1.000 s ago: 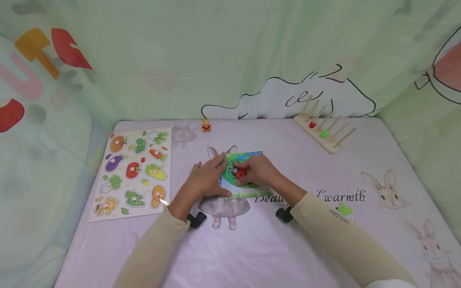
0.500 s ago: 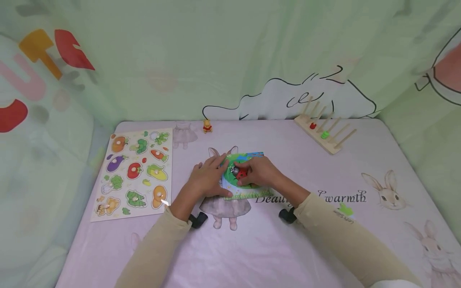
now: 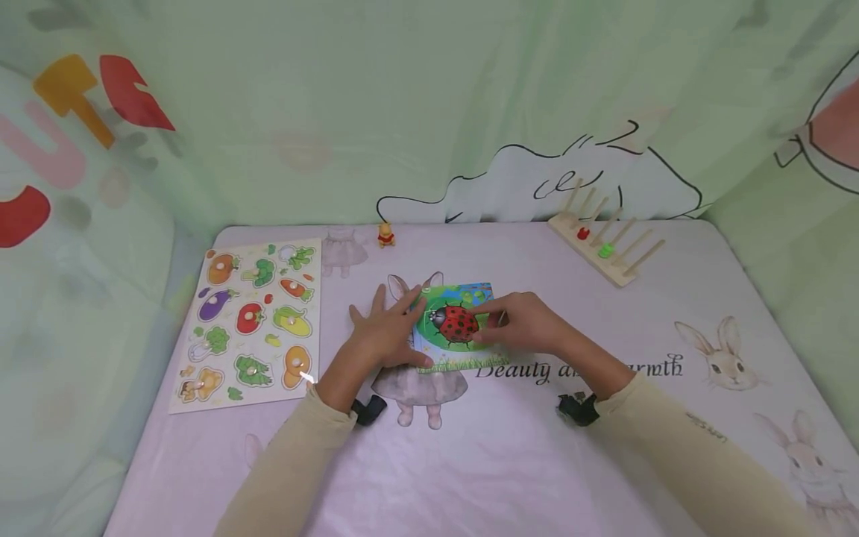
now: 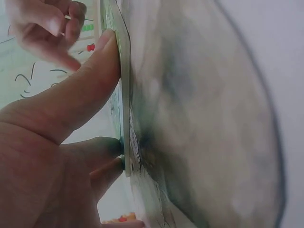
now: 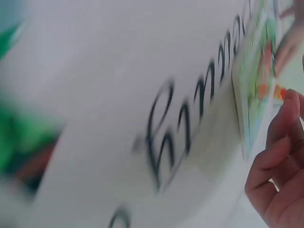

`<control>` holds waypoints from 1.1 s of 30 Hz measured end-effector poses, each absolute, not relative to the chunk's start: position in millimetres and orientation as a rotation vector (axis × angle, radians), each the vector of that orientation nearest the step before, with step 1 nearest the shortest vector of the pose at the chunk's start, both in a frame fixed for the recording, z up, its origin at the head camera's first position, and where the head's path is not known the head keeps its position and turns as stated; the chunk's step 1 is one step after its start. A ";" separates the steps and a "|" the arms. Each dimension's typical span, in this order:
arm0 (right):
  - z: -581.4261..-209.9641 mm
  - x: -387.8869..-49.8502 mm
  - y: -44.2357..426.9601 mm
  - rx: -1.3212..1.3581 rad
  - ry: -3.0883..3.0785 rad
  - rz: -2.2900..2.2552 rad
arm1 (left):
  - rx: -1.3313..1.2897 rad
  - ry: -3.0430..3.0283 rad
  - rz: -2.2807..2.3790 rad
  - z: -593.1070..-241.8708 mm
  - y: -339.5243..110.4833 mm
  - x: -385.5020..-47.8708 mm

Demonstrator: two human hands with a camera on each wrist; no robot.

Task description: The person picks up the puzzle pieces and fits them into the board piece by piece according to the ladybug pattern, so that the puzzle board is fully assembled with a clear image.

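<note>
A small square ladybug puzzle board [image 3: 443,359] lies on the table, with a red spotted ladybug picture [image 3: 456,323] on its green middle. My left hand [image 3: 384,333] rests on the board's left side with fingers spread. Its thumb touches the lower left corner; in the left wrist view the thumb [image 4: 97,76] lies along the board's pale edge [image 4: 125,109]. My right hand [image 3: 530,324] hovers at the board's right side, thumb and index finger apart with nothing seen between them. In the right wrist view its fingers [image 5: 280,152] are loosely bent beside the board [image 5: 242,99].
A vegetable knob puzzle [image 3: 251,328] lies at the left. A small bear figure [image 3: 385,236] stands at the back edge. Back right is a wooden peg rack [image 3: 593,250] with red and green rings. A blurred green thing [image 5: 23,133] shows in the right wrist view.
My right hand has let go of the ladybug and drawn back to the right, uncovering the picture. My left hand stays on the board, its fingers spread wider. The right sleeve now covers a green piece.
</note>
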State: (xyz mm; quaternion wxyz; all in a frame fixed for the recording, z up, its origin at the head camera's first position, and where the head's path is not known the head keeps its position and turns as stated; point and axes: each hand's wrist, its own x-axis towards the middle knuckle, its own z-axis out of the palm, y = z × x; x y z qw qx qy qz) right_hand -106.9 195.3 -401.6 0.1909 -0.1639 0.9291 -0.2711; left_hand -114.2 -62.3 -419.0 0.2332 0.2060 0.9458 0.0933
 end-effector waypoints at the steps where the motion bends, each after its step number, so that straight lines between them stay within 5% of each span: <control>1: -399.4 -105.6 201.3 -0.470 2.617 -0.763 | 0.558 2.594 0.257 -419.3 -62.1 -114.3; 33: -396.5 -58.8 307.9 -0.464 2.507 -0.584 | 0.503 2.607 0.280 -424.5 -62.2 -115.2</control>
